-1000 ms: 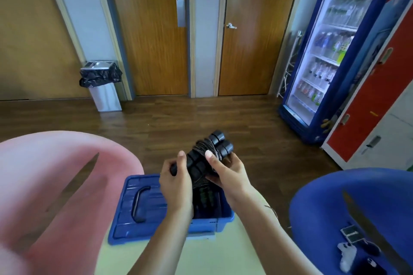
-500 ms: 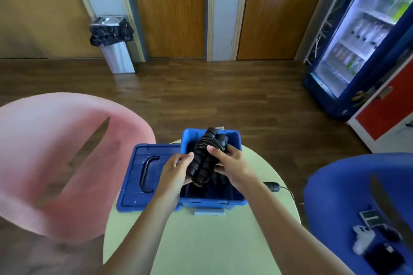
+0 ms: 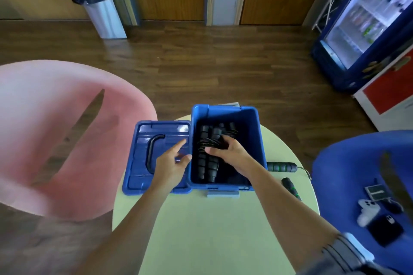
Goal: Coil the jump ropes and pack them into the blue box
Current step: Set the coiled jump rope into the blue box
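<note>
Plastic pretty much everywhere
Blue box (image 3: 254, 136) and lid (image 3: 139, 159) look like smooth shiny plastic, rope handles (image 3: 211, 166) matt black and ribbed, floor (image 3: 223, 69) glossy wood.

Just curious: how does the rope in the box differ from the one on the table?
The boxed rope is coiled, handles together, gripped by the right hand; the table rope lies loose, handles apart, untouched, with green bands. Both have dark handles.

Coiled rope (image 3: 209, 152) in box (image 3: 260, 140), lid (image 3: 143, 163) left, loose handles (image 3: 282, 167) right

Bright even light; wide-angle bending and soft blur at edges.
</note>
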Demonstrator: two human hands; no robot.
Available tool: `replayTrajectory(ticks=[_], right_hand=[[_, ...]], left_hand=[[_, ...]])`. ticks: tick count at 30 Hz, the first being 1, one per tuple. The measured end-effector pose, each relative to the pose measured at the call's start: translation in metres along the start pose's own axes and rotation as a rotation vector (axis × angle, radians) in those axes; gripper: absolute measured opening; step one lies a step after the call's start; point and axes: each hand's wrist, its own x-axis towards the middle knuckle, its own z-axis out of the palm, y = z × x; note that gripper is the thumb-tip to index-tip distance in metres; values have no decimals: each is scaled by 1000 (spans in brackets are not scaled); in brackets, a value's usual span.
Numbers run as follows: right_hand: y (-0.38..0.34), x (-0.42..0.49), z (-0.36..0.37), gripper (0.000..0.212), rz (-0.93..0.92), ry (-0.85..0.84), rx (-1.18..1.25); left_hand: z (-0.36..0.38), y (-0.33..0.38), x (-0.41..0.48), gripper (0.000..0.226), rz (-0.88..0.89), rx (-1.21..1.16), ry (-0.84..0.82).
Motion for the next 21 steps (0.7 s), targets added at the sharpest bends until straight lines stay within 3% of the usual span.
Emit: replayTrajectory(ticks=[3, 11, 21], right_hand=[[7, 7, 6, 91, 7, 51, -153], [11, 2, 15, 79, -67, 152, -364], [14, -14, 14, 99, -85, 186, -332]], left_hand=[[3, -4, 3, 47, 2, -28, -13], [7, -8, 5, 44, 28, 6, -4], [9, -2, -7, 43, -14, 3, -9]])
